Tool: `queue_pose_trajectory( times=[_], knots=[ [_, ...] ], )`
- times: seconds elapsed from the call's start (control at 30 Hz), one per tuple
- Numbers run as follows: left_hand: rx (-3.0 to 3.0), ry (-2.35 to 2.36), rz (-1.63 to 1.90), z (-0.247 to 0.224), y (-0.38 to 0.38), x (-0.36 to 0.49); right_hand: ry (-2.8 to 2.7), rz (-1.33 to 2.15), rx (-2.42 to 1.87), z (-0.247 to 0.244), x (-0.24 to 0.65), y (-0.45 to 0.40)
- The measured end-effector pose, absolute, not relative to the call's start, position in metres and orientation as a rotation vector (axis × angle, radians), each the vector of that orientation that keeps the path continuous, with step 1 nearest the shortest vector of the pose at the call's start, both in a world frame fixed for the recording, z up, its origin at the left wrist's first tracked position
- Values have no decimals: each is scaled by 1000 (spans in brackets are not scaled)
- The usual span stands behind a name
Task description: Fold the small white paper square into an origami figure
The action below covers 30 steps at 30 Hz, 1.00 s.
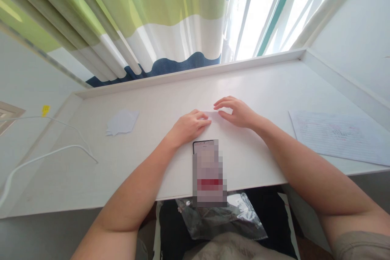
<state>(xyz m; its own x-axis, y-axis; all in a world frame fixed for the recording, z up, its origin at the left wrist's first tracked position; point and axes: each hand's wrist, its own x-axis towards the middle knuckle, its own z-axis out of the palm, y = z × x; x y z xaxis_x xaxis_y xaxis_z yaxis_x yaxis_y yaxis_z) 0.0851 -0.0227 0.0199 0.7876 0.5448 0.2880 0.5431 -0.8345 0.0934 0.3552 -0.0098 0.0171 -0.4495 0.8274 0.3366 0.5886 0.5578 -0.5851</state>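
Two hands, one small white paper [211, 115], one phone [206, 166], one paper pile [122, 122] and one batch of lined paper [338, 136] can be counted at one white desk [250, 162] (the sheets in the pile cannot be counted exactly). A white cable [48, 152] is seen at the far left. The desk is bounded at the back by a raised ledge [195, 74]; below its front edge, one clear plastic bag [225, 221] is seen. Room for moving is left between the fingers and the ledge. The small paper is set between the hands, just beyond the phone. Its left end is met by the left hand [191, 125], though whether it is pinched or only pressed cannot be told. The right hand [237, 113] is held with thumb and fingers parted, near the paper's right end.
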Motion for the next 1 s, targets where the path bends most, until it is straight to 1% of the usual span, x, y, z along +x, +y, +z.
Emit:
queue_pose_trajectory(
  times=[0.13,0.3,0.47,0.7,1.0],
  knots=[
    [2974,918,458,22,-24,87,-2033,573,-1235,20,365,-3],
    [3017,922,413,25,-26,89,-2169,714,-1089,14,364,-1],
    [3037,929,393,23,-29,90,-2161,777,-1108,10,366,2],
    [3032,965,373,23,-31,92,-2132,788,-1125,8,366,4],
    [2998,929,467,20,-27,90,-2131,747,-1160,9,364,3]
  ],
)
